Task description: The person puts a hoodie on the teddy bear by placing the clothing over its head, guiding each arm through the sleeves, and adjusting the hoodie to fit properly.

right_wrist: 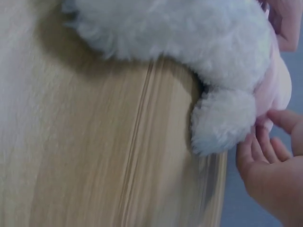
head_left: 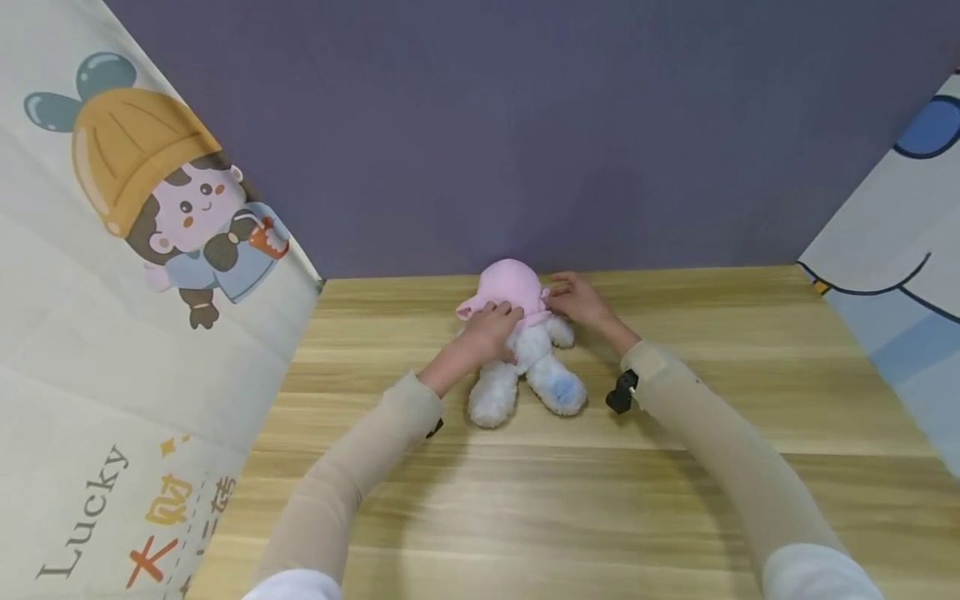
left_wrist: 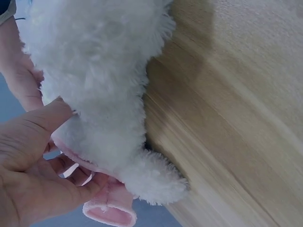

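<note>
A white plush toy (head_left: 493,396) with a blue patch on one foot lies on its back, legs toward me. Pulled over its head is a pink doll garment (head_left: 512,281), so the face is hidden. My left hand (head_left: 491,331) holds the garment's lower edge on the left, thumb against the white fur; a short open sleeve (left_wrist: 111,215) hangs below those fingers in the left wrist view. On the other side my right hand (head_left: 581,302) pinches the pink cloth near the toy's arm (right_wrist: 225,120).
The toy lies at the far edge of a wooden table (head_left: 525,508), against a dark grey-blue panel (head_left: 525,133). A white printed cloth (head_left: 75,333) hangs at the left, another printed cloth (head_left: 907,233) at the right.
</note>
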`<state>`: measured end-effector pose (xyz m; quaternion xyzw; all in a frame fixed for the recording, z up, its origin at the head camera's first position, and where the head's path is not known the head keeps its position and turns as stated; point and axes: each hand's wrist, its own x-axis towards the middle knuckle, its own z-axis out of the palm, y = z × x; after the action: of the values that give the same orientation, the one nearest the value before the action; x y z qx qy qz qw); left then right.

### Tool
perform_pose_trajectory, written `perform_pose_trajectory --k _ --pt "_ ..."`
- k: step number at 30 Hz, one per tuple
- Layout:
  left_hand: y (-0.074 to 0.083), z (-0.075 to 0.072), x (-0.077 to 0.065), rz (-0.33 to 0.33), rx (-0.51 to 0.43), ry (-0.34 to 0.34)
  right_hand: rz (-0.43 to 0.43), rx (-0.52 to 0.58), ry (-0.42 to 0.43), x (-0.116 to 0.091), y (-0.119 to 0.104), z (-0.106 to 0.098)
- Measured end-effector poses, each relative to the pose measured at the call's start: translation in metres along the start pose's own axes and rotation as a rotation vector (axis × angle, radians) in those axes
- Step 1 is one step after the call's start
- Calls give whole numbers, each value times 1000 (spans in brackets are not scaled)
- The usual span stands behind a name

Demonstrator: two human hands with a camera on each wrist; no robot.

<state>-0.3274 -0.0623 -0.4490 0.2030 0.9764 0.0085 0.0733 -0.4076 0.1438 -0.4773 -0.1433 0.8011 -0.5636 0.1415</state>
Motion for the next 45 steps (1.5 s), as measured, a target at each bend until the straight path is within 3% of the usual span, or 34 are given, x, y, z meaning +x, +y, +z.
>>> perform_pose_trajectory --k 12,17,25,30,41,43,45 --pt "4 -1 -8 -3 22 -32 -136 26 -58 -3 16 3" --pt "4 4 -17 27 -2 -23 -131 8 -6 -14 18 8" --pt "2 8 -41 71 26 -17 -162 84 106 -43 18 18" --pt "1 11 -57 99 30 -19 -190 38 153 -61 13 34" --pt "1 13 -57 86 22 -31 -176 176 216 -54 21 40" --pt "-1 13 -57 87 16 -30 -208 187 188 -52 24 37" --pt "-2 12 -57 89 8 -31 -282 104 162 -51 28 31"
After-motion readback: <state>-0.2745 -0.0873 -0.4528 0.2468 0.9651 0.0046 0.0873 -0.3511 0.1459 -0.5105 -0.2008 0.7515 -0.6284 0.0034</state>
